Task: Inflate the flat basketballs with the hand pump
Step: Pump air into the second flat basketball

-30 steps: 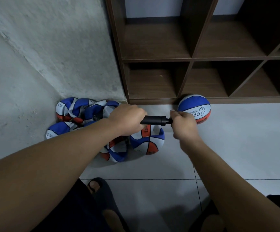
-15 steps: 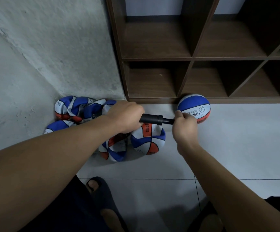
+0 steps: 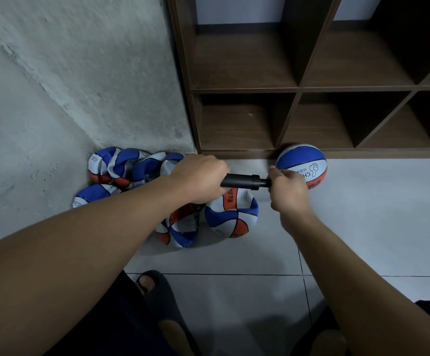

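Little has moved since a second ago. Head view: left hand (image 3: 198,177) grips the pump (image 3: 242,181) handle, right hand (image 3: 287,190) pinches its nozzle end against the round basketball (image 3: 302,160) on the floor by the shelf (image 3: 296,88). Hard strokes could roll the ball, bending or dislodging the unseen needle.

A dark wood cubby shelf (image 3: 311,88) is standing against the back wall, its bottom edge sitting right on the pale tiled floor (image 3: 376,214). A rough grey wall (image 3: 67,86) is running along its left side into the corner. Down low, a dark slipper (image 3: 162,299) is poking in, toes showing, I think.
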Demonstrator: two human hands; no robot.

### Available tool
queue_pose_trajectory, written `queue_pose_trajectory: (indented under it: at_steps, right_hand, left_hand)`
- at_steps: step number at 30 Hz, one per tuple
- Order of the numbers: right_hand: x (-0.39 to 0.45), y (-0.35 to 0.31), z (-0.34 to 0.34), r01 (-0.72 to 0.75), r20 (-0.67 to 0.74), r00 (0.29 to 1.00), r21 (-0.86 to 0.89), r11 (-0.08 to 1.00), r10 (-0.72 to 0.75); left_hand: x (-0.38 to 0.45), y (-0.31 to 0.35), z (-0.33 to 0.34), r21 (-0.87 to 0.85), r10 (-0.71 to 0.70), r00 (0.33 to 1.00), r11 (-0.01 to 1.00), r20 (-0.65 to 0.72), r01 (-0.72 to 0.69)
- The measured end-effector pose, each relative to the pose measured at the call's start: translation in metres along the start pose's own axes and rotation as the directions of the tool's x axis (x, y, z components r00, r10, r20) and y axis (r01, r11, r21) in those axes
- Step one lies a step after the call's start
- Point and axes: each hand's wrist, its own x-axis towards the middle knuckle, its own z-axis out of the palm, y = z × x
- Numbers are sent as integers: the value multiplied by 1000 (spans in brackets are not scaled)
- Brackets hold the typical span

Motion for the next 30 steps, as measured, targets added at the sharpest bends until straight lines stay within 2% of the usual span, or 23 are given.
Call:
queue_pose_trajectory:
  at_steps: [3, 7, 10, 14, 17, 27, 30]
  right_hand:
    - [21, 3, -27, -78, -114, 990, 80, 994, 87]
    - [33, 11, -38, -150, -146, 975, 113, 982, 166]
    - [22, 15, -19, -91, -156, 982, 90, 992, 105]
    - [1, 9, 3, 28, -90, 996, 21, 999, -25]
    - [-12, 4, 12, 58, -46, 997, -6, 998, -58]
    - [-10, 1, 13, 34, 44, 999, -43, 999, -32]
    - [3, -1, -3, 26, 10, 1000, -56, 998, -26]
  left_hand:
    - [-2, -22, -1, 12, -50, 999, 999, 11, 50]
    - [-3, -24, 2, 25, -44, 999, 999, 12, 44]
    - [0, -5, 4, 81, -39, 999, 996, -19, 40]
    - [-1, 3, 0, 49, -65, 998, 997, 1, 65]
    - [-4, 8, -1, 42, -62, 998, 997, 12, 62]
    - [-6, 9, 1, 6, -2, 999, 1000, 49, 2]
    - [-5, 1, 2, -20, 0, 999, 1000, 48, 1]
